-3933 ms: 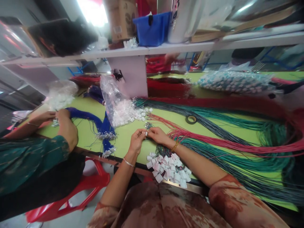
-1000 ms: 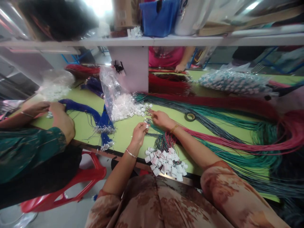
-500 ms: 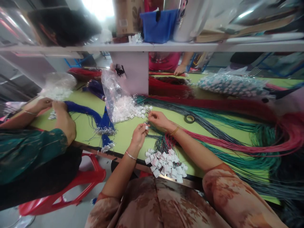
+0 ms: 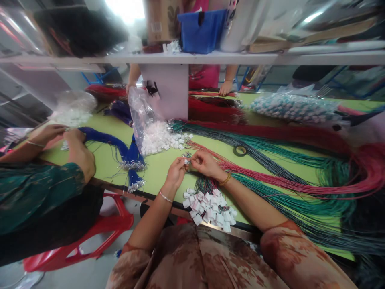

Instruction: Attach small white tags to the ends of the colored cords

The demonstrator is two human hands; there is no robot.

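White connector: at the left hand's fingertips, just beside the right hand's; its fine detail is too small to tell.
Left hand (image 4: 177, 170): thumb and fingers pinching the white connector (image 4: 186, 161).
Right hand (image 4: 206, 162): thumb and forefinger pressed together beside the connector; whatever lies between them is too small to tell.
White pieces (image 4: 212, 208): heaped nearer the body than both hands, at the edge of the green table (image 4: 159, 166); thin wires lead into the heap.
Wires: red bundle (image 4: 270, 178) stretching to the right of the right hand; green bundle (image 4: 279, 200) below it, partly behind the right forearm.
Tape roll (image 4: 240, 151): beyond the right hand, to its right.
Plastic bag (image 4: 140, 110): beyond the left hand, to its left; loose connectors (image 4: 164, 138) spill from it.
Co-worker's hands (image 4: 73, 136): well left of the left hand, beside blue wires (image 4: 106, 138).
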